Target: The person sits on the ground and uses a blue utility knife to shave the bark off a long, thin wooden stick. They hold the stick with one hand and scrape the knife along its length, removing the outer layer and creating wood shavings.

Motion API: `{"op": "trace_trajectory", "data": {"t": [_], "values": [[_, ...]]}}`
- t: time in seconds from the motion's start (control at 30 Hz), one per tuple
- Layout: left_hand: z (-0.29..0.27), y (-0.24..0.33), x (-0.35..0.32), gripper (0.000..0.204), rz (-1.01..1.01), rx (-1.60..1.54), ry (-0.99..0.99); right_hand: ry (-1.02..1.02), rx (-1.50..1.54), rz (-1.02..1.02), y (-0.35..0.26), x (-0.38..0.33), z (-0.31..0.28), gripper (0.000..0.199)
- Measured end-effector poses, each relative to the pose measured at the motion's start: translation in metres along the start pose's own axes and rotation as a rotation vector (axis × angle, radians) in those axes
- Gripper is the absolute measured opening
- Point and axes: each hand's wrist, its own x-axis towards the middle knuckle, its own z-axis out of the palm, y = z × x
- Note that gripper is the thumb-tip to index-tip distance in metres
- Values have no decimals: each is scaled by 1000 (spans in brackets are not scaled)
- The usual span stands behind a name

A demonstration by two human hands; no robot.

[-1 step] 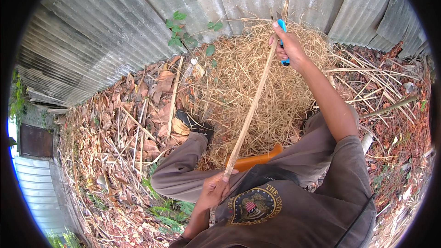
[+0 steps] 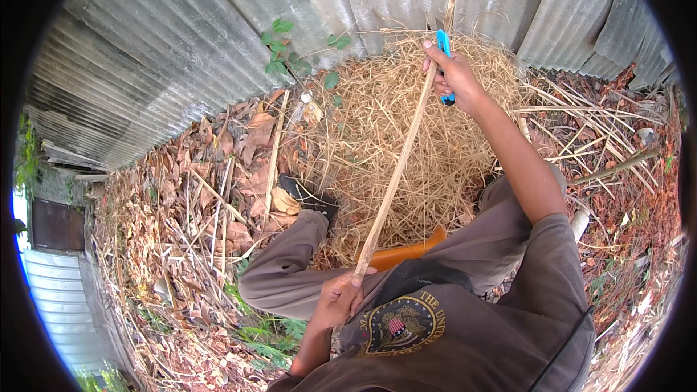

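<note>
My left hand (image 2: 337, 300) is closed round the near end of a long pale strip of split bamboo or wood (image 2: 400, 170), close to my lap. The strip slants up and away to my right hand (image 2: 454, 76), which grips a blue utility knife (image 2: 443, 46) with a dark end below the palm. Its blade points away from me, beyond the thumb, at the far end of the strip. The right thumb lies along the knife near the strip. Beneath the strip spreads a heap of thin, curly shavings (image 2: 377, 116).
A corrugated metal fence (image 2: 406, 0) stands behind the heap. Dry leaves (image 2: 243, 145) and loose strips cover the ground at left, with more thin strips (image 2: 581, 112) at right. An orange curved object (image 2: 410, 252) lies between my legs. A green plant (image 2: 279, 47) grows by the fence.
My right hand has shifted slightly left with the utility knife, which now stands a little more upright. My left hand and the strip's near end have stayed in place.
</note>
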Motion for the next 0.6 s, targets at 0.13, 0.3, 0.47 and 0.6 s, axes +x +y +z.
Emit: {"op": "trace_trajectory", "data": {"t": [0.13,0.3,0.47,0.6], "values": [[-7,-19,21,38,169,-27,-89,-63,220,-5,-2,-4,9,40],[10,-14,52,37,9,-288,-99,-97,253,1,4,-2,17,41],[15,3,66,34,-3,-314,-35,188,-579,-298,13,3,18,67],[12,27,80,35,66,-225,144,-201,-1092,-428,15,-45,46,81]]}}
